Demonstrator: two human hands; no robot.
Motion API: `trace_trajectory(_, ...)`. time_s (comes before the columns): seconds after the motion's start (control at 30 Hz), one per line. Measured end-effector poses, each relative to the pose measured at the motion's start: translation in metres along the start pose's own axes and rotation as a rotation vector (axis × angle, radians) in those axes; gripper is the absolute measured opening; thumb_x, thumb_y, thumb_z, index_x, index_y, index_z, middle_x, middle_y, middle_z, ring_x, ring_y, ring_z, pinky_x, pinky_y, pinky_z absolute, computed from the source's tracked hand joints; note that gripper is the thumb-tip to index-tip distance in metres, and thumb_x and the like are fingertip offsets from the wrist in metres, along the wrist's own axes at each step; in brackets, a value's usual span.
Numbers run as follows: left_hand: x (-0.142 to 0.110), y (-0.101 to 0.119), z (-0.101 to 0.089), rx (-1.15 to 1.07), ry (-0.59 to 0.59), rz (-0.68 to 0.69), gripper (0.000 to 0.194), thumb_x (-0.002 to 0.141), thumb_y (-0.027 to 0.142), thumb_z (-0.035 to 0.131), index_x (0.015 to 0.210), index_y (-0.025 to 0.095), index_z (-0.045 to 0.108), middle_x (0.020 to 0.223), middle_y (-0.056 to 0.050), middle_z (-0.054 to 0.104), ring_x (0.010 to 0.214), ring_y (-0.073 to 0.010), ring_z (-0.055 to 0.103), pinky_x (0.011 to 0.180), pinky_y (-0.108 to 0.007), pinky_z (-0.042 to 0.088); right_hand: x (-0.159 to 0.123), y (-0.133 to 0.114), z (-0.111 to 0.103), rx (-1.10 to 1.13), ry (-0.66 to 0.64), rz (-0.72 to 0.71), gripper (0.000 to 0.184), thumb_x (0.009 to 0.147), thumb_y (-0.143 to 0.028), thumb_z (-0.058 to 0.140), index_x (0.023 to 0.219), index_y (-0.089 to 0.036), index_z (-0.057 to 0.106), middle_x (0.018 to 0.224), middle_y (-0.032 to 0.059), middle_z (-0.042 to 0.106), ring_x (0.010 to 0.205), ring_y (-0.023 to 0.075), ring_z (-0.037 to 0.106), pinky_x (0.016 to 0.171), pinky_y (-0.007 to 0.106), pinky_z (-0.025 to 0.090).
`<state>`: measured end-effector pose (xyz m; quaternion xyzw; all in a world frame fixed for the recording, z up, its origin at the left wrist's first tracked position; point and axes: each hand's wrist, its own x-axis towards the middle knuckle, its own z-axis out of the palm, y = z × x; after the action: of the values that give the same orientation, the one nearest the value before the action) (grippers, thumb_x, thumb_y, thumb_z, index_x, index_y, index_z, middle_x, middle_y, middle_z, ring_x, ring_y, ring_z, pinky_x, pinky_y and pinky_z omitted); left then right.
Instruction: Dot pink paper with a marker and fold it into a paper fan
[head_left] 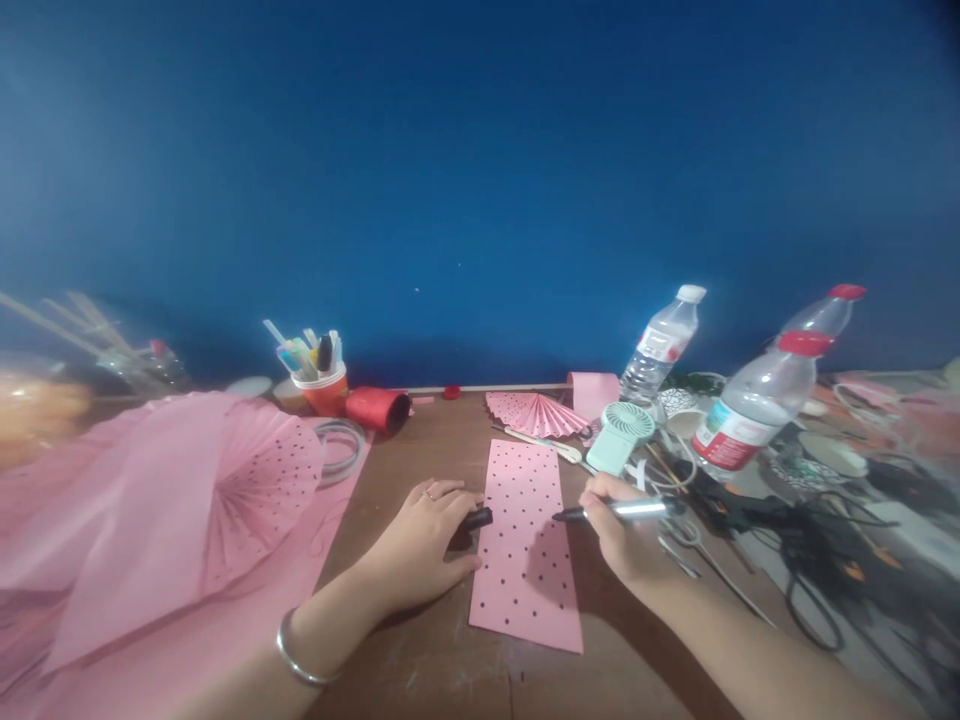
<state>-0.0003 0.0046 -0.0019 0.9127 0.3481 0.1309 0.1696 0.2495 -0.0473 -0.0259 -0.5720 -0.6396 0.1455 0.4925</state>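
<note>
The scene was viewed from the person's head, with the camera faced forward and tilted down toward a brown table (427,450). The upper half of the frame was filled by a blue wall (480,180), met nearly head-on beyond the table's far edge. The left hand (431,525) and the right hand (619,535) were seen from above and behind at close range, in the lower middle, their forearms (330,630) cut off by the bottom edge. A wide field was taken in, and things at the left and right edges were stretched and blurred.
</note>
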Motion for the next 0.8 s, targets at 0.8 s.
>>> trace_trajectory(0.8,0.023,0.010,0.009,-1.488,0.438,-0.661,0.039,0.072,0.056,0.046,0.074,0.017,0.043,0.090,-0.010,0.058,0.087,-0.0216,0.059,0.082,-0.033,0.041,0.013,0.004,0.018,0.013,0.247,0.076,0.033,0.082,-0.047,0.035,0.085,-0.021,0.055,0.072,0.0024,0.062,0.068,0.0194,0.058,0.064,0.027,0.041)
